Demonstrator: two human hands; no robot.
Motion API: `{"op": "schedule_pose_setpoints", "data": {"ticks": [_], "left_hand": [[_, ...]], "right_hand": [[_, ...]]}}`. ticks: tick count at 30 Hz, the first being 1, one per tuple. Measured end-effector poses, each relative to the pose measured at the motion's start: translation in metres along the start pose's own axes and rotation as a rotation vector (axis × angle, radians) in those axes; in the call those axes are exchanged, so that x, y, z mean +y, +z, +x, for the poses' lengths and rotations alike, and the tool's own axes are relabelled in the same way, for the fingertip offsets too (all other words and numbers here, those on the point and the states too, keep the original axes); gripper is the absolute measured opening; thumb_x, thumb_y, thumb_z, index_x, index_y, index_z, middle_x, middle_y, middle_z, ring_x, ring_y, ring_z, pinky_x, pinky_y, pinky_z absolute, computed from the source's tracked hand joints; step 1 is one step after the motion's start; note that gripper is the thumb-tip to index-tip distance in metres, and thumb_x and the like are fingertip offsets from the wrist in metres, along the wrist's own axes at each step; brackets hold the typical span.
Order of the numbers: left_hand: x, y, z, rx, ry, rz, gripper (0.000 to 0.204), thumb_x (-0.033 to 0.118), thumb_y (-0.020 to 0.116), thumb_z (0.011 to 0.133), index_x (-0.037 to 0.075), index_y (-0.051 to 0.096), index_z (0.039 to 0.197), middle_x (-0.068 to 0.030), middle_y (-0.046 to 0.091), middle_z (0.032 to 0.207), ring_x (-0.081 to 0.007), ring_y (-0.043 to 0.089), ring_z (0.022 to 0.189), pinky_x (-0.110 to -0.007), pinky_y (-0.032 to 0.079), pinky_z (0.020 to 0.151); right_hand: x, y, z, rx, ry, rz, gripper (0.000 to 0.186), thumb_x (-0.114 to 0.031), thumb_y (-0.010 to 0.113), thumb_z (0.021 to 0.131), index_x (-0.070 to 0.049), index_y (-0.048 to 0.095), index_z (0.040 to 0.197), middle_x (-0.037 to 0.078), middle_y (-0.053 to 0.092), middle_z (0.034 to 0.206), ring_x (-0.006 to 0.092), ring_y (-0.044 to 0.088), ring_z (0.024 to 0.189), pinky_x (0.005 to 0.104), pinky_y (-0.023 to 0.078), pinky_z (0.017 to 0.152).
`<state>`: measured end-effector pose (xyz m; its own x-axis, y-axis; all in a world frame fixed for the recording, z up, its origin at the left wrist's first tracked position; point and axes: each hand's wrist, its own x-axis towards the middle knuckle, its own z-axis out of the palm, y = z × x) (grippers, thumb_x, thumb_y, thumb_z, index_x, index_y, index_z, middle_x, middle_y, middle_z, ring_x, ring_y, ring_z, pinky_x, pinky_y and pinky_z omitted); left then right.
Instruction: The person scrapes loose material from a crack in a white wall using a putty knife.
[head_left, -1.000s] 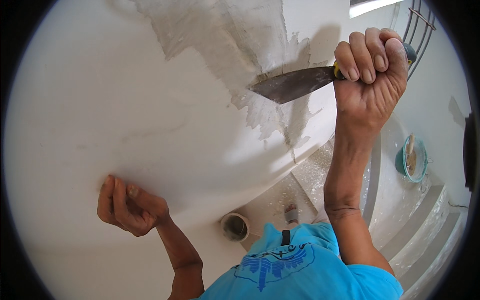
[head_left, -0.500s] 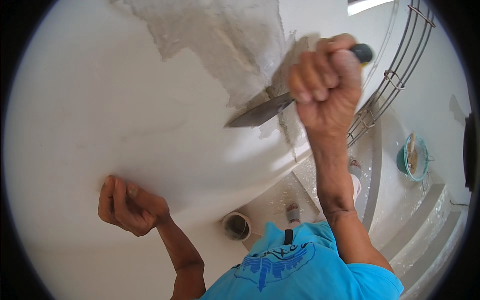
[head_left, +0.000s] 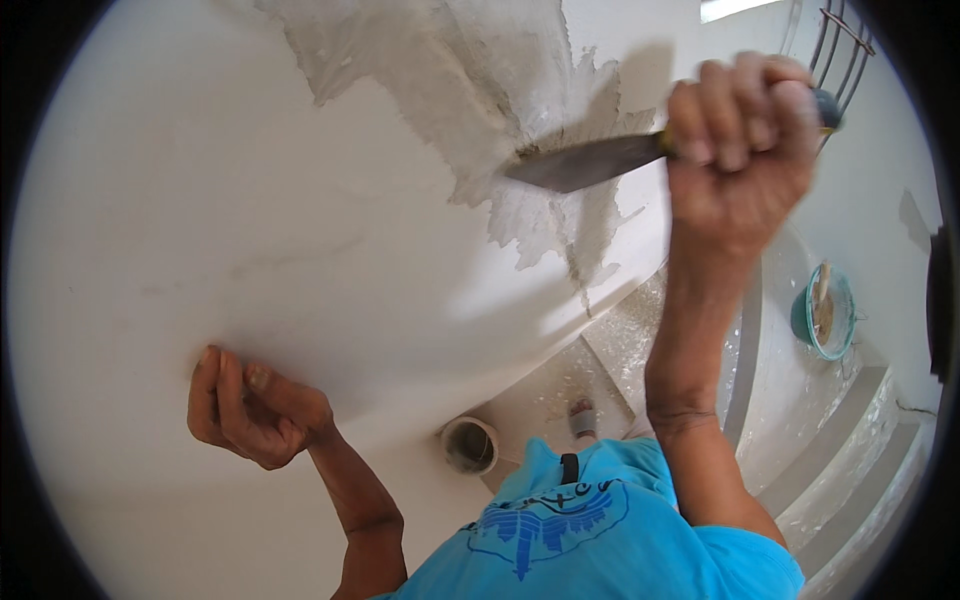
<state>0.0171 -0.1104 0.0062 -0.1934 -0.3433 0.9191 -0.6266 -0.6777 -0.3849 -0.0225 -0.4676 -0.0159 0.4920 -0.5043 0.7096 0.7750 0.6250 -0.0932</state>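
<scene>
My right hand (head_left: 745,155) is wrapped round the dark handle of a putty knife (head_left: 600,163), whose handle end sticks out past my fist. The blade points left, its tip at the rough bare patch (head_left: 525,230) in the white wall (head_left: 250,200). Whether the tip touches or hovers just off the surface, I cannot tell. A dark crack (head_left: 572,262) runs down from the patch. Lower left, my left hand (head_left: 258,410) is loosely curled against or close to the wall, with nothing visible in its fingers.
A bucket (head_left: 469,446) stands on the speckled floor below, beside my foot. To the right, a teal bucket (head_left: 826,315) holds a tool and some material near grey-edged steps (head_left: 830,440). Metal bars (head_left: 843,50) rise behind my right hand.
My right hand has moved right and up with the putty knife, its blade now higher on the bare patch. Paler scraped area shows below the blade. My left hand has barely shifted.
</scene>
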Motion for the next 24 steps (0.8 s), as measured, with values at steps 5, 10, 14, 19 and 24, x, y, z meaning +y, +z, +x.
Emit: {"op": "schedule_pose_setpoints", "data": {"ticks": [5, 10, 14, 19, 24], "left_hand": [[0.000, 0.001, -0.002, -0.017, -0.015, 0.002, 0.016, -0.004, 0.054, 0.092, -0.011, 0.063, 0.103, -0.0196, 0.054, 0.112, -0.0246, 0.061, 0.092, -0.033, 0.053, 0.075], [-0.005, -0.006, -0.005, -0.020, 0.012, 0.025, 0.017, -0.003, 0.053, 0.092, -0.011, 0.063, 0.103, -0.0199, 0.054, 0.112, -0.0241, 0.060, 0.090, -0.034, 0.053, 0.074], [0.001, -0.003, -0.002, -0.024, -0.003, 0.044, 0.018, -0.003, 0.052, 0.092, -0.011, 0.063, 0.103, -0.0204, 0.054, 0.111, -0.0241, 0.059, 0.087, -0.033, 0.052, 0.072], [-0.006, -0.003, -0.002, -0.017, 0.013, 0.013, 0.017, -0.002, 0.052, 0.091, -0.010, 0.064, 0.101, -0.0200, 0.055, 0.112, -0.0231, 0.059, 0.086, -0.032, 0.052, 0.071], [-0.003, 0.001, 0.001, 0.006, 0.010, 0.004, 0.018, -0.002, 0.053, 0.090, -0.010, 0.064, 0.101, -0.0191, 0.055, 0.111, -0.0217, 0.059, 0.086, -0.030, 0.050, 0.068]], "right_hand": [[0.042, 0.019, -0.031, 0.222, 0.105, 0.044, 0.011, -0.014, 0.057, 0.092, -0.007, 0.051, 0.086, 0.001, 0.042, 0.060, 0.0100, 0.040, 0.043, 0.0283, 0.036, 0.035], [0.002, 0.015, -0.004, -0.091, -0.067, -0.088, 0.012, -0.012, 0.053, 0.097, -0.005, 0.059, 0.089, -0.003, 0.045, 0.063, 0.0067, 0.042, 0.049, 0.0249, 0.042, 0.044], [0.046, 0.014, -0.030, 0.089, 0.133, -0.033, 0.008, -0.015, 0.054, 0.096, -0.009, 0.052, 0.091, -0.004, 0.039, 0.060, 0.0078, 0.041, 0.045, 0.0267, 0.040, 0.039], [0.008, 0.005, -0.010, -0.068, -0.038, -0.089, 0.010, -0.016, 0.052, 0.097, -0.008, 0.054, 0.091, -0.004, 0.045, 0.064, 0.0073, 0.043, 0.047, 0.0254, 0.042, 0.040], [0.011, 0.000, -0.010, -0.083, -0.053, -0.123, 0.012, -0.012, 0.047, 0.100, -0.008, 0.053, 0.089, -0.002, 0.044, 0.065, 0.0098, 0.041, 0.048, 0.0276, 0.040, 0.042]]}}
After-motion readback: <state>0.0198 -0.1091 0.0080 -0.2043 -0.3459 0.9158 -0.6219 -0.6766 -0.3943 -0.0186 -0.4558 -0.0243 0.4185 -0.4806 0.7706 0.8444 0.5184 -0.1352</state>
